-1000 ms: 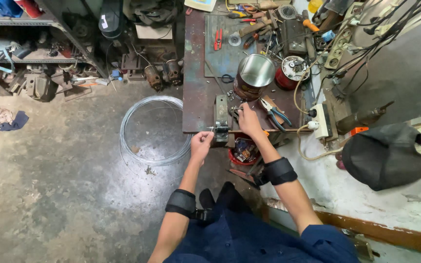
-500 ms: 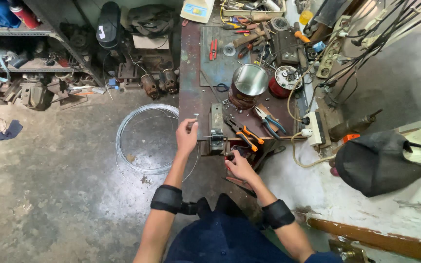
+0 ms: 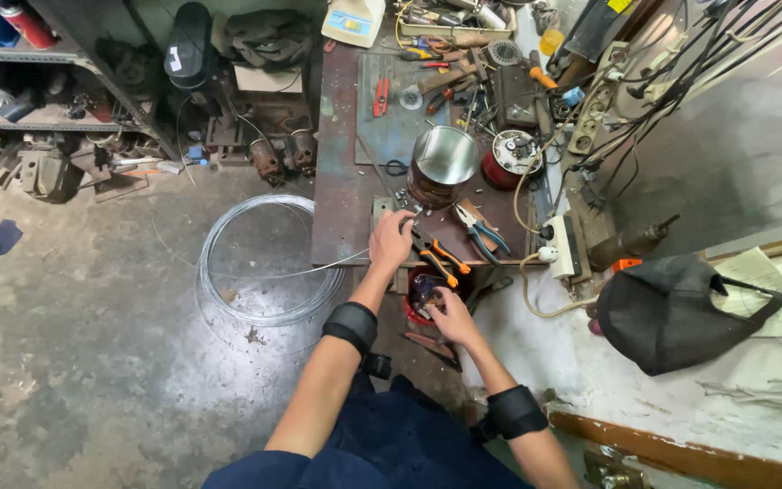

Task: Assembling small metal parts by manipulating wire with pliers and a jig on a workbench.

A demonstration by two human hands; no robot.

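My left hand (image 3: 391,241) lies on a small metal vise (image 3: 380,210) at the near edge of the rusty workbench (image 3: 341,181), fingers curled. A thin steel wire (image 3: 319,267) runs from the coil (image 3: 269,263) on the floor up to this hand. My right hand (image 3: 450,314) is lower, under the bench edge, its fingers closed round a dark handle beside a red round container (image 3: 416,308). Orange-handled pliers (image 3: 441,258) lie just right of my left hand. Both forearms wear black bands.
A steel pot (image 3: 443,156), blue-handled pliers (image 3: 481,234), a red wire spool (image 3: 507,156) and many loose tools crowd the bench. A black bag (image 3: 672,312) and papers lie on the ledge to the right. Shelves with motor parts (image 3: 47,167) stand at the left.
My left hand moved right from beside the bench onto the vise. My right hand dropped from the bench top to below its edge.
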